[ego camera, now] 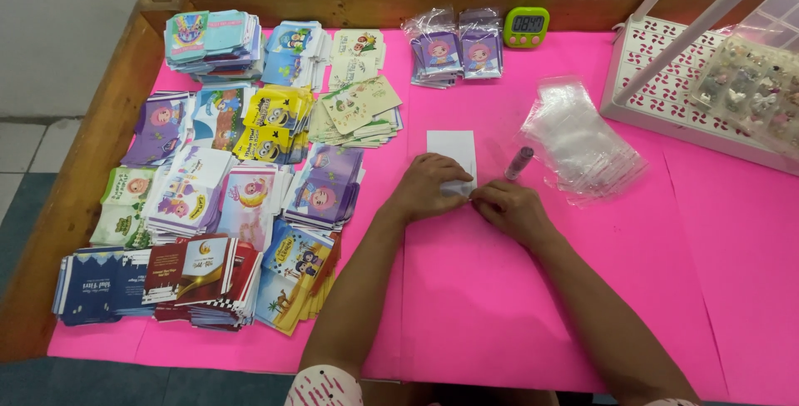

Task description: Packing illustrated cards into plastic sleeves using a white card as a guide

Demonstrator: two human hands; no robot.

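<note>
A small white paper piece (452, 150) lies flat on the pink table cover (499, 289). My left hand (426, 187) presses on its near edge with the fingers laid over it. My right hand (509, 209) pinches the paper's near right corner, fingertips meeting those of the left hand. A small dark glue stick (518, 162) lies just to the right of the paper, apart from both hands.
Many stacks of colourful printed envelopes (241, 165) fill the table's left half. A heap of clear plastic sleeves (578, 141) lies right of the hands. Two bagged packs (456, 50) and a green digital timer (527, 26) sit at the back. A white rack (666, 81) with a clear tray stands far right.
</note>
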